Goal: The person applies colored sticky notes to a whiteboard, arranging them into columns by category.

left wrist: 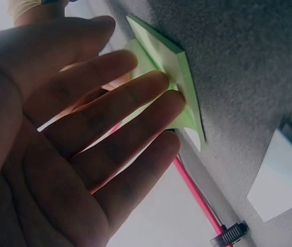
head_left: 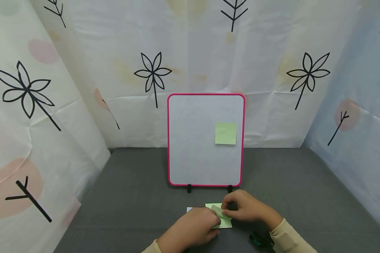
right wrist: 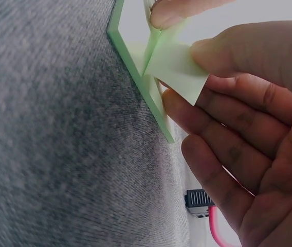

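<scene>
A pad of pale green sticky notes (head_left: 225,224) lies on the grey tabletop in front of the whiteboard. Its top sheet (right wrist: 179,69) is lifted and bends away from the stack. My right hand (head_left: 248,207) pinches that sheet at its edge between thumb and forefinger; the other fingers spread beneath it in the right wrist view. My left hand (head_left: 193,225) lies over the pad's left side. In the left wrist view its fingers are nearly straight, with the fingertips at the pad, and the head view hides what lies under them.
Behind the hands stands a pink-framed whiteboard (head_left: 193,140) on black feet (head_left: 189,188), bearing one green sticky note (head_left: 225,133). White-blue paper (left wrist: 282,177) lies left of the pad. A dark object with a green part (head_left: 260,240) is by the right wrist. Patterned cloth walls (head_left: 114,119) enclose the table.
</scene>
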The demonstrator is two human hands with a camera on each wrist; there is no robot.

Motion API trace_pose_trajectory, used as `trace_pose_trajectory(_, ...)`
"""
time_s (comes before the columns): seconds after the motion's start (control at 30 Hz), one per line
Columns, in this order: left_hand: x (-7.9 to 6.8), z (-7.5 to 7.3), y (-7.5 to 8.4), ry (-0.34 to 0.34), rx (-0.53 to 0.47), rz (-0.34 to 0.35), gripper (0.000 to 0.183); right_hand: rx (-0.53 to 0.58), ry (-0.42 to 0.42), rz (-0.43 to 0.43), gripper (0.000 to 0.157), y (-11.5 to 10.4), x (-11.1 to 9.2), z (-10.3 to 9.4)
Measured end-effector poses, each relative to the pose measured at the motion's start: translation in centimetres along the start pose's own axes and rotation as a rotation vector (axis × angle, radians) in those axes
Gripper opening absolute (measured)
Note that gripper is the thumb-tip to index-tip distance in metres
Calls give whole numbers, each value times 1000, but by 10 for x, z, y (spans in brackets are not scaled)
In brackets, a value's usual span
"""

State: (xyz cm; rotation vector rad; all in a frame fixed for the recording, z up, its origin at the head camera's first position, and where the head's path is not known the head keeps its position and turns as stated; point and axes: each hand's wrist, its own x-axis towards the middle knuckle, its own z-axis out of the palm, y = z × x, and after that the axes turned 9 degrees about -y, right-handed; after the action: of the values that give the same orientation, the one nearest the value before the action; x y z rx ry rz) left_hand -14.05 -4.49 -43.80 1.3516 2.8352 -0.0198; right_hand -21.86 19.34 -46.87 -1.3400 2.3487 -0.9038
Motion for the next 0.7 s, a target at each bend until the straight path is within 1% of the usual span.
trace_pose_trajectory(0.1,0,4,1,37,60,2,29,7,0,4,12,0,0,0)
trace_pose_trajectory(0.2,0,9,3,88,142,2,30,15,0,8,11,0,0,0)
trace_pose_trajectory(0.3,1,14,5,108,188,0,28,20,-1,9,10,0,0,0)
trace_pose_trajectory(0.5,2,18,7,87,214,2,28,28,0,-3,10,2,1,1)
trace_pose_trajectory(0.7,5,19,7,79,202,-11,25,37,1,-1,10,2,0,0)
